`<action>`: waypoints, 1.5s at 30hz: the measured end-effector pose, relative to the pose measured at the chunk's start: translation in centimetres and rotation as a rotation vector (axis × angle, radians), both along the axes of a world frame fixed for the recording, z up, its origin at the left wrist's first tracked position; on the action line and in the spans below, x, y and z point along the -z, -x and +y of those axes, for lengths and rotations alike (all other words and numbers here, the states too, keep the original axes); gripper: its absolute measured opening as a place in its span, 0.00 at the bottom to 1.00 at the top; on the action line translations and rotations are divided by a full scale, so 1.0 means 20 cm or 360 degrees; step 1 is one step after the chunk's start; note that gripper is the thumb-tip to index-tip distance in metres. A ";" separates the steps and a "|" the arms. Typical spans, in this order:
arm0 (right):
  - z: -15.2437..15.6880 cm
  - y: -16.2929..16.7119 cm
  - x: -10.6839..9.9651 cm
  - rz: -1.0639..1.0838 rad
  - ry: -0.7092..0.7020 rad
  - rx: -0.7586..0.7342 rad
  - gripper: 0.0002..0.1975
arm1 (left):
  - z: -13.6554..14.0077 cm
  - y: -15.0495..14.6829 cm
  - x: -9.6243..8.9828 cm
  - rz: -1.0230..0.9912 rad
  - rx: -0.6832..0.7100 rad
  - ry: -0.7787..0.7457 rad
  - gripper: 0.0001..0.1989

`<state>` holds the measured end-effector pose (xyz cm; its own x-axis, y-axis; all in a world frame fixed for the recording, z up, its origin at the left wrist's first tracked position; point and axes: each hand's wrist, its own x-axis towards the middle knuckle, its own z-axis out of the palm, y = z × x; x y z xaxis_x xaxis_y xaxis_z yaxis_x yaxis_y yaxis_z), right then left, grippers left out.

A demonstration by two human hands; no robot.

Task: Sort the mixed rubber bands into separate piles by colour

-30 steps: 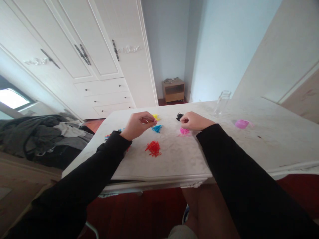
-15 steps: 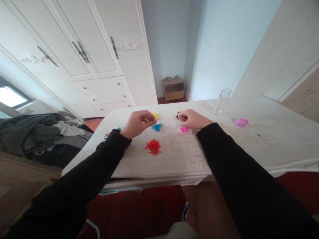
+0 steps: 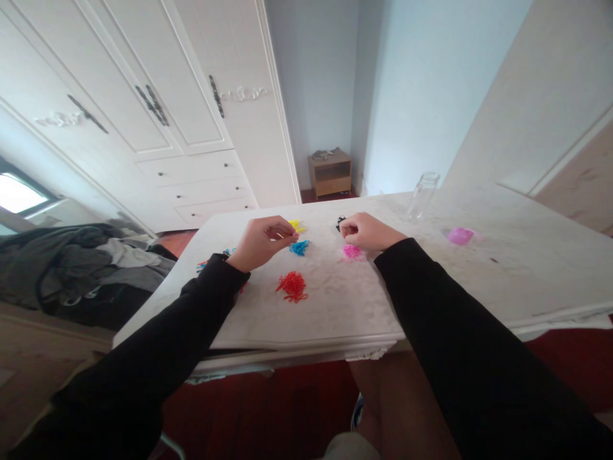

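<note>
Bands in loose blue tangle; left grip pinched, right grip curled, contents unclear.

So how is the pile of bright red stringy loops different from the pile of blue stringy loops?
The pile of bright red stringy loops looks bigger; the pile of blue stringy loops looks smaller. The red pile lies closer to the front of the mottled white table, the blue pile farther back, nearer the left hand. Both are loose tangles on the tabletop.
</note>
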<state>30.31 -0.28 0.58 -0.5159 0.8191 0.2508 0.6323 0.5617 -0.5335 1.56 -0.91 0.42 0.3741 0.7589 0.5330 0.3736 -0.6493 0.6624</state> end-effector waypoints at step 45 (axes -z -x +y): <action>-0.02 0.01 -0.01 -0.0105 0.0386 -0.0112 0.05 | -0.01 0.01 -0.01 0.0104 0.0029 -0.0063 0.12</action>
<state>30.05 -0.71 0.80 -0.5827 0.8126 0.0155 0.6342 0.4665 -0.6166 1.42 -1.19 0.62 0.4224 0.7304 0.5367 0.4031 -0.6817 0.6105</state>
